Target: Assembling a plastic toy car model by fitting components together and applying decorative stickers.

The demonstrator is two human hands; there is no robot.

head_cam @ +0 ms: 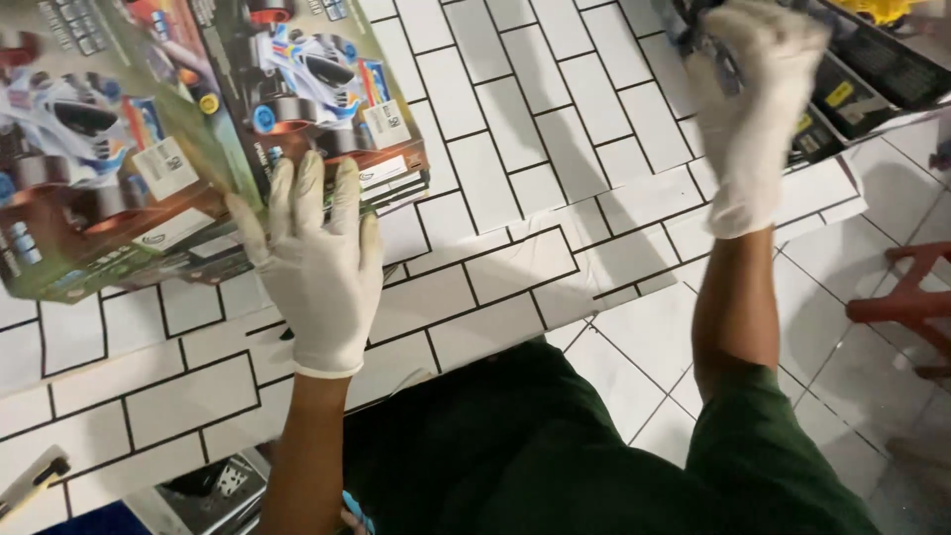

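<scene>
my left hand (319,267) gloved, flat and spread, fingers on edge of the toy-car box stack (213,129), gripping nothing | my right hand (755,109) gloved, blurred, closed around a dark box (842,99) at the table's far right | progress: several boxes stacked at left, more dark boxes still at right | tile-pattern table (515,267), red stool (916,302) on floor

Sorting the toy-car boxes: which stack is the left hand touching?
The left hand rests on the right-hand stack of colourful toy-car boxes, at its near edge; the left stack lies untouched beside it.
</scene>
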